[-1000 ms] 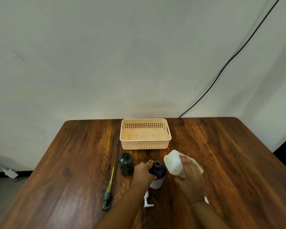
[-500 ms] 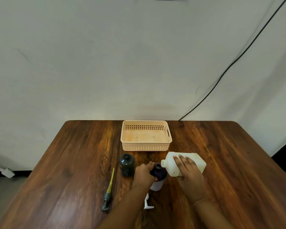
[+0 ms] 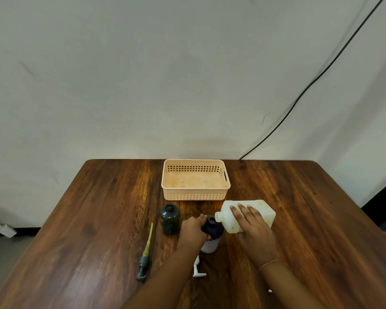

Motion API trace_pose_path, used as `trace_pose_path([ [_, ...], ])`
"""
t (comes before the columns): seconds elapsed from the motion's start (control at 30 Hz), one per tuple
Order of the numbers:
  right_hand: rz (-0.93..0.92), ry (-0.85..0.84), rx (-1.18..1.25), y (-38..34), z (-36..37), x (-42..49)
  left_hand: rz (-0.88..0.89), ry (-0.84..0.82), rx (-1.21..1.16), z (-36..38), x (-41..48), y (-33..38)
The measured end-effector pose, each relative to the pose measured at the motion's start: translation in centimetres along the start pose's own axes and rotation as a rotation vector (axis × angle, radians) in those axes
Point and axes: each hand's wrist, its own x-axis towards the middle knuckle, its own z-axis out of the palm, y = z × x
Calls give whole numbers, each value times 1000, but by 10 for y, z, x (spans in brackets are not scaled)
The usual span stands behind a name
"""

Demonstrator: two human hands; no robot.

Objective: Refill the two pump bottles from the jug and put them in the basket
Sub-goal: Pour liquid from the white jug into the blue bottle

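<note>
The right hand (image 3: 253, 228) is tipping the white rectangular plastic jug (image 3: 247, 216) onto its side, with the jug mouth lying directly at the open neck of the dark purple-topped, white-bodied pump bottle (image 3: 212, 234); this attitude is judged to be the pouring position for refilling. The right fingers (image 3: 243, 211) are lying spread and flat across the upper face of the jug, clamped on its body, while the wrist is bending down and the forearm is running back toward the near edge of the brown wooden desk (image 3: 98, 219). The left hand (image 3: 193, 229) is steadying the bottle so that it does not tip; its fingers are curled together around the bottle shoulder. The bottle is standing upright on the desk, just in front of the peach perforated plastic basket (image 3: 195, 196), which is holding nothing. The dark green open-necked pump bottle (image 3: 170, 218) is standing upright to the front-left of the basket, apart from the left hand, and is judged to be awaiting its refill. Both pumps are lying removed on the desk to leave the necks clear: the grey pump head with yellow dip tube (image 3: 145, 253) further front-left of the basket, and the white pump head (image 3: 197, 267) in front of the held bottle. Whether liquid is flowing cannot be determined.
</note>
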Motion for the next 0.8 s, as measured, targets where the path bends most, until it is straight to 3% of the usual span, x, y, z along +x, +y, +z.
trace_pose_path([
  [0.8, -48, 0, -27, -2, -4, 5, 22, 17, 37, -3, -3, -1],
])
